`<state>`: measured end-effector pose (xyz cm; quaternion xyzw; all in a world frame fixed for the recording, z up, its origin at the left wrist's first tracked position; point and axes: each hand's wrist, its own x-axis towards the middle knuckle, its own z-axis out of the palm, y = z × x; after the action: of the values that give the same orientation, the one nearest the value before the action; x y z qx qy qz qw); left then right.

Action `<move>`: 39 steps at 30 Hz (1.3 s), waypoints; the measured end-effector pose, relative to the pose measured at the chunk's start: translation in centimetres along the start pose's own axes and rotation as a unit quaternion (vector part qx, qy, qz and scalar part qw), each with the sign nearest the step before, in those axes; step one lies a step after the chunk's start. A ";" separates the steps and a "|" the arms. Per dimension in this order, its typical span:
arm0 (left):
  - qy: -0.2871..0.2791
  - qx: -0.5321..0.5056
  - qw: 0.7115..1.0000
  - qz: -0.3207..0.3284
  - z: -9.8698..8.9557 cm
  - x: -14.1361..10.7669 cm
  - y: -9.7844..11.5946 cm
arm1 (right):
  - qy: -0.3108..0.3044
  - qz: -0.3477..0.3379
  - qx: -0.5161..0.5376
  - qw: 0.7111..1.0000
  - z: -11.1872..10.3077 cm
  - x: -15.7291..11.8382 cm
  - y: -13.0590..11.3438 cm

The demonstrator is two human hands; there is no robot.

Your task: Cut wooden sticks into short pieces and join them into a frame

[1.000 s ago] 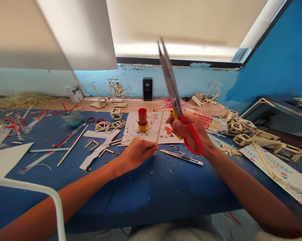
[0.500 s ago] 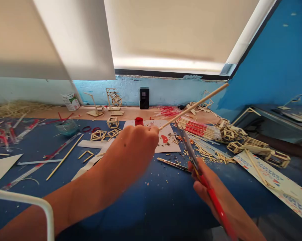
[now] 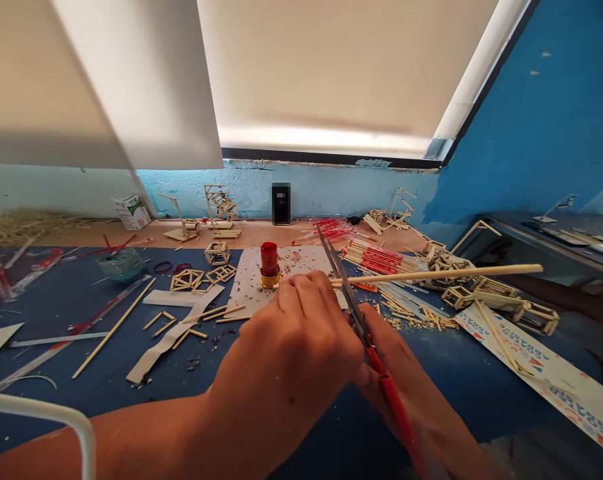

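My left hand is closed around a pale wooden chopstick, which runs nearly level to the right with its thicker end far out. My right hand grips red-handled scissors just beside the left hand. Their slightly parted blades point up and away, crossing the chopstick close to my left fingers. Beyond my hands, a small container with a red top and yellow base stands upright on a white sheet strewn with dark bits. Part of that sheet is hidden by my left hand.
Wrapped chopsticks and cut stick pieces lie at the right, near small stick frames. At the left are a glass bowl, a long stick and paper strips. A white bent tube rises at the lower left.
My left hand has come nearer and lower, and the chopstick has swung from slanting upward to nearly level. The scissors have moved left, so their blades now cross the chopstick.
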<state>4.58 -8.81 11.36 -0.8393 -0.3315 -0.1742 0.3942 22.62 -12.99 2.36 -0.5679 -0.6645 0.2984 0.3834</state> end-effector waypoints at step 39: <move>0.156 -0.144 0.966 0.150 2.5 -0.1 -3.5 | 0.073 -0.018 0.010 0.997 0.2 -2.5 -0.5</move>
<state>2.12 -5.29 11.66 -0.8899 -0.1073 -0.2878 0.3373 22.40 -15.53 2.24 -0.5726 -0.6419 0.2559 0.4412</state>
